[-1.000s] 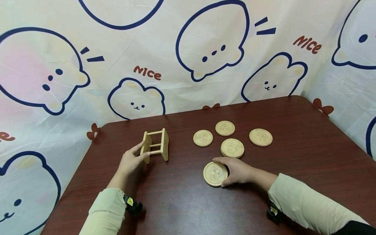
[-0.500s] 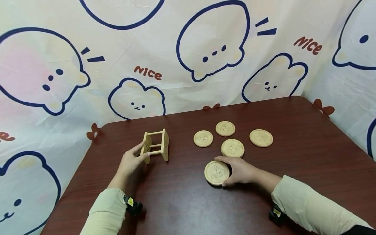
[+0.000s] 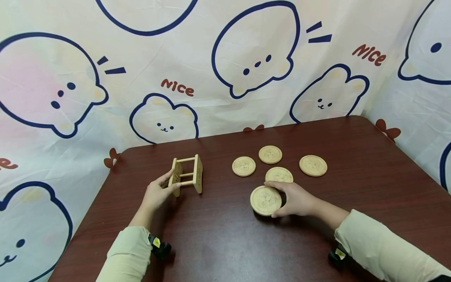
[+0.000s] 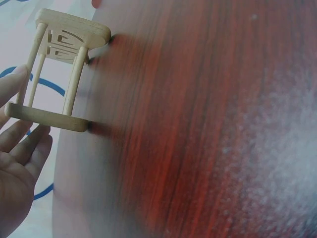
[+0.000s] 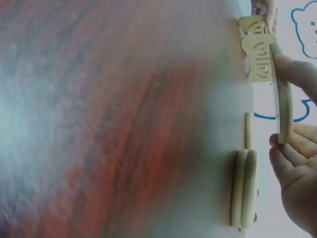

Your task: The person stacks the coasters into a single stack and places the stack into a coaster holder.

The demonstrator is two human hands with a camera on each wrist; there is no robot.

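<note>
My right hand [image 3: 297, 199] pinches a round wooden coaster [image 3: 266, 200] with a carved leaf pattern by its right edge. In the right wrist view, this coaster [image 5: 283, 96] is off the tabletop, between thumb and fingers. Just behind it lies another coaster [image 3: 280, 173], partly covered by my fingers; the right wrist view shows it as a stack of two [image 5: 243, 188]. At the left, my left hand [image 3: 157, 194] grips the near end panel of a small wooden coaster rack [image 3: 198, 174]. The rack [image 4: 72, 37] has cut-out end panels joined by rods, and no coaster is in it.
Three more coasters lie flat farther back: one at the left [image 3: 243, 166], one at the back [image 3: 270, 154] and one at the right [image 3: 312, 165]. The dark wood table [image 3: 211, 243] ends at a wall cloth [image 3: 225, 113] with cartoon bears.
My right hand has raised the coaster and carried it slightly right and away from me, now overlapping the stack behind. My left hand and the rack have stayed put.
</note>
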